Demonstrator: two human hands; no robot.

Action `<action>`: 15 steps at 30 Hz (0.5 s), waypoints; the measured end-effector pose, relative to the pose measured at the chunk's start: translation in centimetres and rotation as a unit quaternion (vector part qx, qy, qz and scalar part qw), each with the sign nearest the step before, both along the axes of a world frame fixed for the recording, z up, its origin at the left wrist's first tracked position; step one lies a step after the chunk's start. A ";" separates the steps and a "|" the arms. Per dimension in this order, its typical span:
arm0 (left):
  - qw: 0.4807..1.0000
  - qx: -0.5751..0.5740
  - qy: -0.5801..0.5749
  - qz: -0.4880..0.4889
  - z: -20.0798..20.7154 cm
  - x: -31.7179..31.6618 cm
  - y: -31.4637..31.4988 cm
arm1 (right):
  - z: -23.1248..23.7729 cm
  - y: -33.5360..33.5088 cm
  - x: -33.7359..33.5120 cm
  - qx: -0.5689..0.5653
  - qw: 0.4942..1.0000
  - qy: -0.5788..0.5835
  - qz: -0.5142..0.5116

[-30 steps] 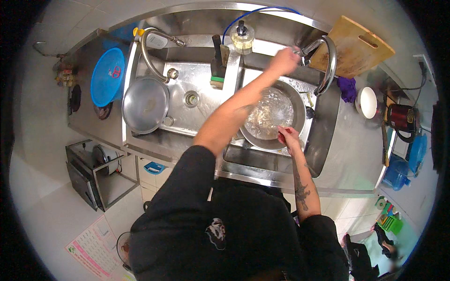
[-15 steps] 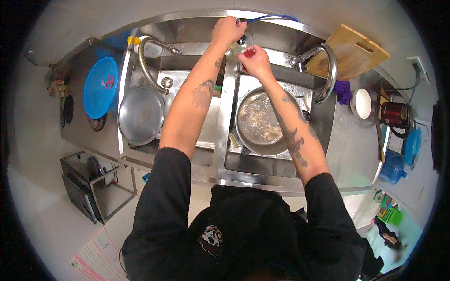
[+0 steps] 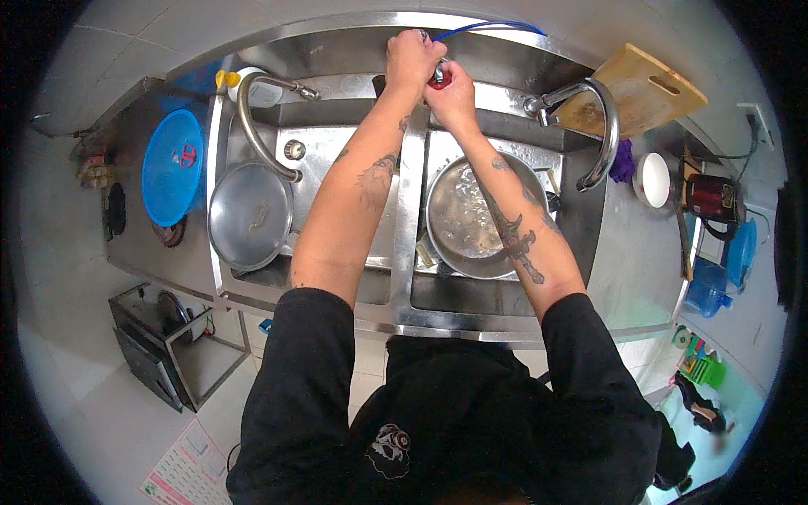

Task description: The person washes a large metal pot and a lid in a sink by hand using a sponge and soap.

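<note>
**Both hands at the back ledge of the double sink**

Since the frame half a second earlier, both hands have stayed together at the back ledge of the double sink (image 3: 396, 252), closing in tighter on a small red object (image 3: 440, 80); a second ago the left hand was at the right tap and the right hand at the pan rim.

Head view:
- Left hand (image 3: 412, 59): clenched over something at the ledge behind the sink divider. What it grips is hidden by the fingers.
- Right hand (image 3: 454, 97): touching the left hand, curled around the small red object. Whether it grips it firmly cannot be told.
- Red object: between the two hands, behind the divider, just below a blue hose (image 3: 497, 27).
- Round steel pan (image 3: 471, 220): in the right basin, wet inside, under the right forearm.
- Steel lid (image 3: 250, 216): in the left basin, under the left tap (image 3: 257, 118).
- Right tap (image 3: 589, 126): arches over the right basin's far corner.
- Blue round lid (image 3: 172, 167): on the counter left of the sink.
- Wooden cutting board (image 3: 644, 88): on the counter behind the right tap.
</note>
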State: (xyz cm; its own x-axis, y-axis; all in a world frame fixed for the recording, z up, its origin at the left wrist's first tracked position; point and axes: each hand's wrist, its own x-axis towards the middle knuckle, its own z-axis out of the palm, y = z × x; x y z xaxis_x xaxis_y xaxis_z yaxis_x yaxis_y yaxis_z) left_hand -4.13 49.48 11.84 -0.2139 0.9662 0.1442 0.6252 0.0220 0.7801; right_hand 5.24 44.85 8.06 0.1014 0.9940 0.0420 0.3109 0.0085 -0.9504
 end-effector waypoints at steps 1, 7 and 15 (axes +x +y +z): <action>1.000 0.009 0.010 0.001 -0.2 0.1 0.1 | -0.2 0.1 0.1 -0.001 1.000 0.003 0.005; 0.998 0.049 0.029 -0.002 -0.4 0.3 0.1 | -0.1 -0.5 1.4 -0.010 0.998 0.065 0.003; 0.967 0.172 -0.139 0.124 -1.8 2.0 -6.8 | -4.0 -9.6 10.4 -0.122 0.960 0.222 0.121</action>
State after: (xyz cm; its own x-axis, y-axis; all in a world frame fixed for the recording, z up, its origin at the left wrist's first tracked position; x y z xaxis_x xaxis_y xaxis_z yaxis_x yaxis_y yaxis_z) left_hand -2.14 42.64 10.09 -0.5101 0.7851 0.3512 0.3989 -0.1458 0.9053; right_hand 15.68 35.20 4.02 -0.1790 0.9656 -0.1887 -0.1087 -0.2101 -0.9716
